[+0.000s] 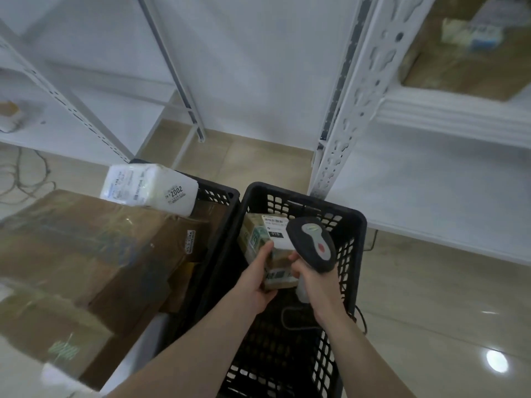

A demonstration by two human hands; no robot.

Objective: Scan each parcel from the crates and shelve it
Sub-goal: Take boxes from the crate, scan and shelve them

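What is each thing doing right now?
Left hand: grips the small parcel.
Small parcel: held above the right crate.
Right hand: grips the scanner.
Scanner: held beside the parcel.
Right crate: nearly empty.
Left crate: piled with parcels.

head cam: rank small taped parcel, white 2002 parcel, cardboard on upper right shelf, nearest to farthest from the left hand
1. small taped parcel: gripped by the left hand, over the right crate.
2. white 2002 parcel: on the left crate's pile.
3. cardboard: upper right shelf.

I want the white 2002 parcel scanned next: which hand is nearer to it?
Left. The left hand holds a small box over the right crate, below-right of the white parcel; the right hand, gripping the scanner, is farther right.
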